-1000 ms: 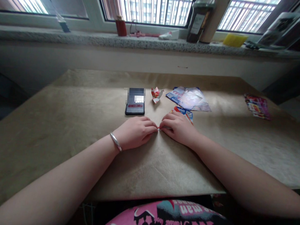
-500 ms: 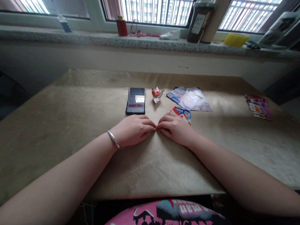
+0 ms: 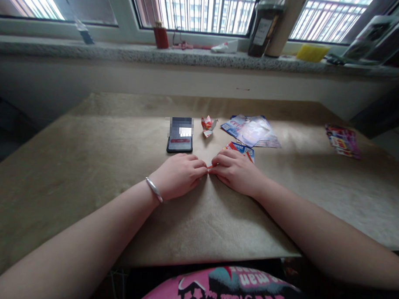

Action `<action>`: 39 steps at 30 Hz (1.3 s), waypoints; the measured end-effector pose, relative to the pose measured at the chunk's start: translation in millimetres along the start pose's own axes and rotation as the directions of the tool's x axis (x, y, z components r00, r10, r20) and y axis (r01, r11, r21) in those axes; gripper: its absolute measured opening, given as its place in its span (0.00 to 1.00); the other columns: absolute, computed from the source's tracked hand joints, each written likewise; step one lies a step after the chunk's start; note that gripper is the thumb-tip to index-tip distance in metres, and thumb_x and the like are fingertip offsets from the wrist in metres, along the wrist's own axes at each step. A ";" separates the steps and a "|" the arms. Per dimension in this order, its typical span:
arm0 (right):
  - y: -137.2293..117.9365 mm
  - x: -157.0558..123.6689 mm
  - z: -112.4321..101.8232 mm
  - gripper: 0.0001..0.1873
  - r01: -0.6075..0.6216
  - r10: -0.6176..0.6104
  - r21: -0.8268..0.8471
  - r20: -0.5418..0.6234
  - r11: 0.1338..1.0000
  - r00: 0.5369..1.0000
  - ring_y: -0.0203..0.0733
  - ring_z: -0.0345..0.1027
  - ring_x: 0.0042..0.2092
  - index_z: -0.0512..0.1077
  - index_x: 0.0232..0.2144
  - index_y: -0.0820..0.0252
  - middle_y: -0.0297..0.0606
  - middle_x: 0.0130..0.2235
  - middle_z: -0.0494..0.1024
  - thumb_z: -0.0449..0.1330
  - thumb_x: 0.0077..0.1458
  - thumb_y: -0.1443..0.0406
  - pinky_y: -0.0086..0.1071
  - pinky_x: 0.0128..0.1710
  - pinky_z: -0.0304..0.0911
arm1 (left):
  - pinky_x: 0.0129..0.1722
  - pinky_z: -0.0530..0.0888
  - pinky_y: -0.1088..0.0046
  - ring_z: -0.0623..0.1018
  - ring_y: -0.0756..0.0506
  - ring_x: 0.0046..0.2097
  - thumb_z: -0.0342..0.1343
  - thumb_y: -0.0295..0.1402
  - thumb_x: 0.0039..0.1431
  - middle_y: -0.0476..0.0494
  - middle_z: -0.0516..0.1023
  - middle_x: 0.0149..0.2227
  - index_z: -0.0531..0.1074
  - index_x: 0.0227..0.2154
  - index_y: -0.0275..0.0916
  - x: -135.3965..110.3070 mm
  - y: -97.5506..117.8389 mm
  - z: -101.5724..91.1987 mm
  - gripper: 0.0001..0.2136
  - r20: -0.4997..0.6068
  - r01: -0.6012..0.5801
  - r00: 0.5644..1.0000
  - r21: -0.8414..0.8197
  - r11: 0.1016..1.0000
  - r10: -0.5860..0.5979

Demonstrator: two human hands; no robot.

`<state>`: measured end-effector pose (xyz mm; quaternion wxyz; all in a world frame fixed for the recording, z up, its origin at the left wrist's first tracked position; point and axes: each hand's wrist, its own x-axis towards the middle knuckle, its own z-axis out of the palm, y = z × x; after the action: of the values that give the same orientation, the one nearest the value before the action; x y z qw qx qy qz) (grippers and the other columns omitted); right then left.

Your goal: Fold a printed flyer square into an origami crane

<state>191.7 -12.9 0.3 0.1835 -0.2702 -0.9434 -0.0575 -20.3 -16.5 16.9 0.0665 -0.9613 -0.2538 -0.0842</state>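
My left hand (image 3: 182, 175), with a silver bangle on the wrist, meets my right hand (image 3: 233, 170) fingertip to fingertip just above the table. Both are closed in a pinch on a small piece of folded paper (image 3: 209, 167). Only a thin red and white edge of it shows between the fingers; the rest is hidden. Beyond my left hand lies a phone (image 3: 180, 144) with its screen lit. A folded paper crane (image 3: 208, 126) in red and white stands a little past the fingertips. Partly behind my right hand is a red and blue printed sheet (image 3: 243, 149).
Several printed sheets (image 3: 252, 130) lie overlapping at the back of the table (image 3: 87, 171). A purple and red stack of leaflets (image 3: 342, 141) is at the far right. Along the windowsill (image 3: 124, 55) stand a red lighter-like item (image 3: 160, 37), a dark jar (image 3: 264, 32) and a yellow sponge-like block (image 3: 312, 53).
The fingers of my right hand have shifted slightly, and a red edge of the folded paper now shows between the fingertips. My left wrist has moved slightly right.
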 end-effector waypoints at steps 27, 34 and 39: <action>7.9 -6.1 -9.6 0.14 0.007 -0.002 -0.042 0.117 0.999 0.993 0.39 0.65 0.38 0.75 0.37 0.54 0.39 0.37 0.77 0.50 0.61 0.66 0.32 0.37 0.55 | 0.41 0.71 0.69 0.72 0.45 0.41 0.48 0.26 0.58 0.44 0.76 0.40 0.71 0.42 0.39 -0.1 -1.7 2.3 0.12 -0.002 -0.012 1.000 -0.010 1.000 0.012; 10.6 -10.4 -13.5 0.13 -0.010 0.017 -0.061 0.127 0.998 0.992 0.39 0.65 0.37 0.76 0.36 0.54 0.38 0.36 0.77 0.50 0.60 0.66 0.32 0.36 0.55 | 0.41 0.71 0.68 0.71 0.44 0.42 0.47 0.26 0.58 0.44 0.75 0.41 0.71 0.41 0.37 1.4 -1.4 3.3 0.11 0.024 -0.014 1.000 0.006 1.000 0.014; 13.0 -13.0 -15.7 0.14 0.009 0.002 -0.077 0.139 0.997 0.990 0.39 0.65 0.37 0.75 0.36 0.55 0.36 0.36 0.77 0.49 0.60 0.66 0.32 0.36 0.56 | 0.42 0.71 0.68 0.71 0.45 0.42 0.48 0.26 0.58 0.43 0.75 0.42 0.71 0.41 0.36 0.7 -3.5 2.9 0.10 0.023 -0.035 0.999 -0.015 0.999 0.035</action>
<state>213.8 -11.5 10.0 0.1064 -0.2790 -0.9514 -0.0753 -21.0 -12.7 14.5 0.0581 -0.9669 -0.2371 -0.0739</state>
